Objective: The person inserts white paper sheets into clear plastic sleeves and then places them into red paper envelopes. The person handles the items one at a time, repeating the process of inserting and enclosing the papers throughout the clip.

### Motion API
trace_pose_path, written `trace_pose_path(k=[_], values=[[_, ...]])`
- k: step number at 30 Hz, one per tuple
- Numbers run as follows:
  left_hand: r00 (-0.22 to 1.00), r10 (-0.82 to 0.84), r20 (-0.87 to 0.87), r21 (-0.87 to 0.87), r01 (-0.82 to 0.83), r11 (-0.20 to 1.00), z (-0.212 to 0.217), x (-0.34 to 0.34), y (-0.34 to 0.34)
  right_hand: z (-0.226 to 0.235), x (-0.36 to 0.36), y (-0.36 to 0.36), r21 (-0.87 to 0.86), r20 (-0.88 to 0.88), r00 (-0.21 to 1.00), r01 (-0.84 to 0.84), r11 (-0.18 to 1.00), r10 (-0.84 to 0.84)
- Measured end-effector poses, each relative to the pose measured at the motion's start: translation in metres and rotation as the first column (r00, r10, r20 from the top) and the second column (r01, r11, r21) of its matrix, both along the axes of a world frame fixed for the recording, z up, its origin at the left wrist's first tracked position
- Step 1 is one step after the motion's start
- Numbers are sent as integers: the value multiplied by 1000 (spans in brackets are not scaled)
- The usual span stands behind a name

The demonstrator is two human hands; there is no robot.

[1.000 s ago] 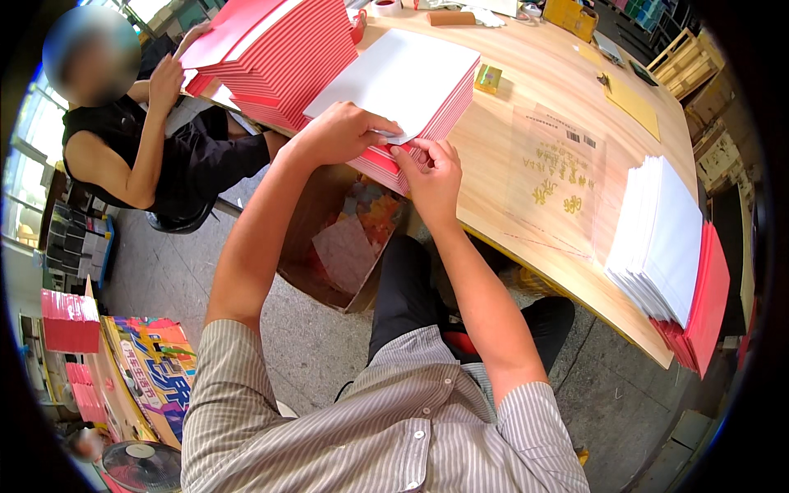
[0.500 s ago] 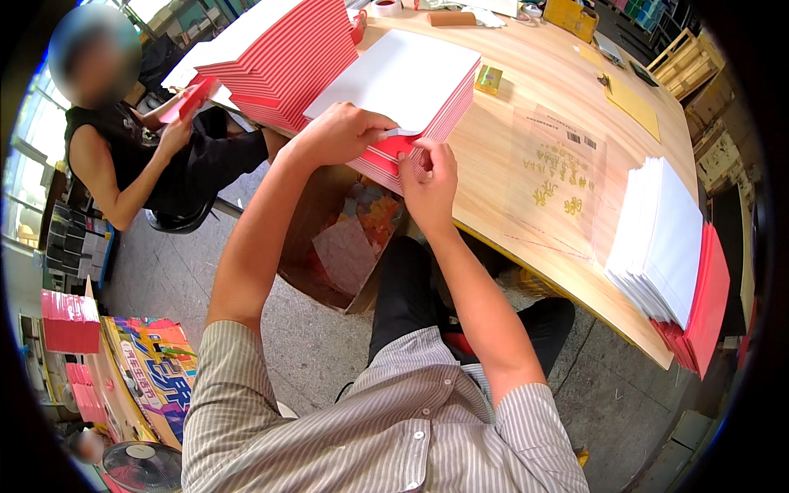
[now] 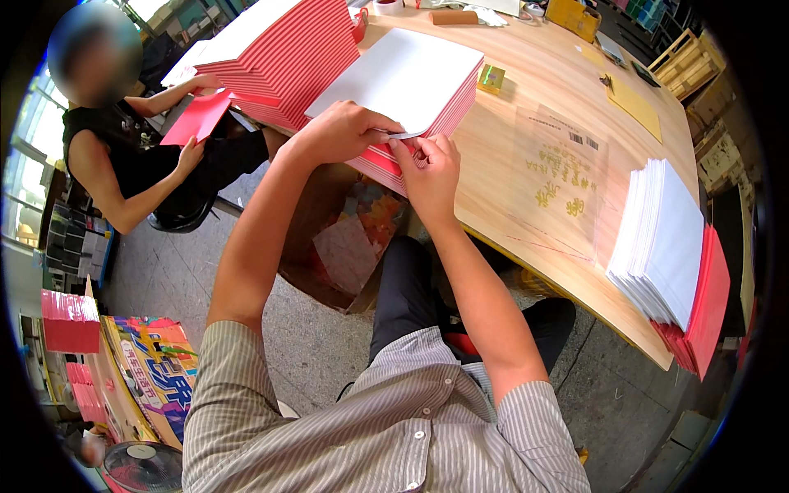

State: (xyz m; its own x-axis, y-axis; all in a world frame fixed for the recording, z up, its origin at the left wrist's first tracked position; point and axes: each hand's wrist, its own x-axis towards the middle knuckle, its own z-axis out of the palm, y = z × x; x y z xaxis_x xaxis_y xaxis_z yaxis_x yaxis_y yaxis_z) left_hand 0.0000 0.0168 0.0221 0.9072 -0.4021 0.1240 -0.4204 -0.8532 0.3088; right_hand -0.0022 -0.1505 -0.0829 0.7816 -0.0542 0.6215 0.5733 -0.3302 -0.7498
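Observation:
Straight ahead on the table lies a stack of red sheets with white faces (image 3: 403,78). My left hand (image 3: 349,131) rests over its near left edge, with thumb and fingers closed on the lifted near edge of the top sheet. At the near corner my right hand (image 3: 431,171) pinches the same sheet, its fingers curled. A strip of red shows beneath the raised edge. Behind and to the left stands a taller red-and-white stack (image 3: 288,62).
A small gold-and-green box (image 3: 491,78) sits right of the stack. Clear film with yellow characters (image 3: 559,172) lies on the table. White sheets (image 3: 662,238) and red folders (image 3: 708,296) overhang the right edge. Below is a carton of scraps (image 3: 349,255). A seated co-worker (image 3: 123,156) holds a red sheet.
My right hand has shifted slightly up and inward, its thumb and finger now at the sheet's edge. The red strip shows less. The co-worker's red piece is now spread wider.

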Motion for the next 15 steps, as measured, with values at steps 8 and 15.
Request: trace_pose_path(k=[8, 15], values=[[1000, 4, -25, 4, -4, 1000, 2, 0, 0, -1, -3, 0, 36, -36, 999, -38, 999, 40], [1000, 5, -24, -12, -5, 1000, 1, -1, -1, -1, -4, -1, 52, -46, 997, -64, 997, 66]])
